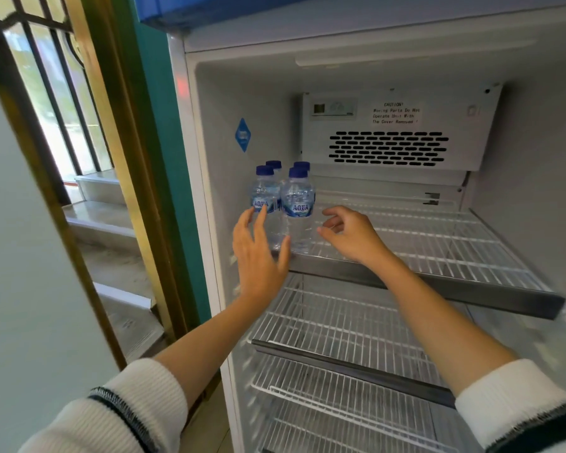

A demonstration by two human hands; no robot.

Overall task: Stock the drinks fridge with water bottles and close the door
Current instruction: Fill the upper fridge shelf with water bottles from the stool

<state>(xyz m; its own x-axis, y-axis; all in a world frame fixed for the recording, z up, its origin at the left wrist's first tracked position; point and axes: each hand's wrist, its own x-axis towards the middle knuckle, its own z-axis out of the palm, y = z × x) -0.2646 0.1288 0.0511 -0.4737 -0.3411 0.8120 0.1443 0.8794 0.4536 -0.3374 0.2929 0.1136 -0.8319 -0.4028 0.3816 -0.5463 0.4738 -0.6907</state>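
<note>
Several small water bottles (297, 204) with blue caps and blue labels stand upright in a cluster at the left end of the fridge's top wire shelf (438, 243). My left hand (258, 253) is in front of the left front bottle, fingers straight and spread, fingertips at its label. My right hand (350, 233) hovers just right of the right front bottle, fingers loosely curled, holding nothing. The fridge door is out of view.
The white fridge interior (520, 158) has a vented fan cover (389, 147) at the back. Two more wire shelves (340, 325) lie below, bare. To the left are a teal wall strip (157, 132), a gold-framed window and stone steps (105, 220).
</note>
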